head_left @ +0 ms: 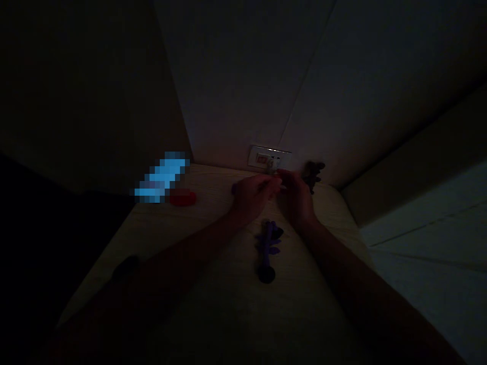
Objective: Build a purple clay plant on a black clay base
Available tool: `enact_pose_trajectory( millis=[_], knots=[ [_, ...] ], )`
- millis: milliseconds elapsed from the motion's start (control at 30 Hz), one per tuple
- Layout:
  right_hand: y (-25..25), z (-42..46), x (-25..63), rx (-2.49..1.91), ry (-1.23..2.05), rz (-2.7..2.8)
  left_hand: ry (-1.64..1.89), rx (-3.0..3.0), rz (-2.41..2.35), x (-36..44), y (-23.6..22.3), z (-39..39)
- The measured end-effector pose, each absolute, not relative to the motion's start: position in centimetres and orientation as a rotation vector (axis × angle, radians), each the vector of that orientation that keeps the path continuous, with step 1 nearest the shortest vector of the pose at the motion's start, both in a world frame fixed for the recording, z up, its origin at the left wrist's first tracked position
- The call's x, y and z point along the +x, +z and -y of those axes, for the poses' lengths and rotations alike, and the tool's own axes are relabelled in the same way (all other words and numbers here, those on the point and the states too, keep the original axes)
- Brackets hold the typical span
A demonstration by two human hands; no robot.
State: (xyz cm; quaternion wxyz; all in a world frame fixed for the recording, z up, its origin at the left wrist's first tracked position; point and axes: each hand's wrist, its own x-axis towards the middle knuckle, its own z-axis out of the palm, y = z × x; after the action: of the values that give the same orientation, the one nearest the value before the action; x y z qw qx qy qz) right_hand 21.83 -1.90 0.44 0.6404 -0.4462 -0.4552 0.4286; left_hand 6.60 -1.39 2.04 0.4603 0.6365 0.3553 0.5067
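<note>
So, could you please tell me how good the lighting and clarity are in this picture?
Head view: very dark overall, nearly black at lower left; same view, the pixelated blue patch is brightest, its detail lost; head view again, a faint glint runs along the top edge of the wall plate, and the hands are too dim to show clearly what they touch.
</note>
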Motion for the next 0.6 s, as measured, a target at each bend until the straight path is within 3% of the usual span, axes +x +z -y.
enact_pose_trajectory(
  millis=[433, 600],
  knots=[
    [12.4, 6.6, 17.8, -0.896, 0.153, 1.367, 1.209, 1.105, -0.172, 8.4, 12.1, 10.1],
    [13.8, 8.1, 13.0, -0.867, 0.057, 1.652, 1.238, 1.030, -0.186, 6.5, 16.9, 8.5]
  ],
)
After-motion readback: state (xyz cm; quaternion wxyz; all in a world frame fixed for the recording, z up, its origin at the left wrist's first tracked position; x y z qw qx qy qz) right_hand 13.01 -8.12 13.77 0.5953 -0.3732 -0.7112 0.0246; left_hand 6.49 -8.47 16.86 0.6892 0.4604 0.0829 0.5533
